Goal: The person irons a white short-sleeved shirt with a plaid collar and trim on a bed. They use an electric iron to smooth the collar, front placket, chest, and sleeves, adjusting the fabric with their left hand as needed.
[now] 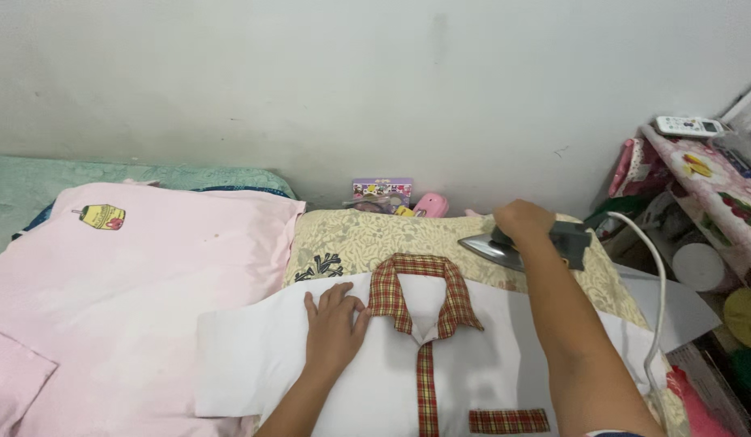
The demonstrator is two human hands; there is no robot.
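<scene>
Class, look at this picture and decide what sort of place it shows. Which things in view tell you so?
Most likely a bedroom at home. A white shirt is being ironed on a cushion on a bed rather than on a board, a pink shirt lies beside it, and folded bedding is stacked at the right.

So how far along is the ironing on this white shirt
Done: the shirt lies spread flat, front up, and looks mostly smooth. In hand: the left hand presses beside the plaid collar; the right hand grips the iron, set on the pad beyond the shirt. Left: cannot tell.
</scene>
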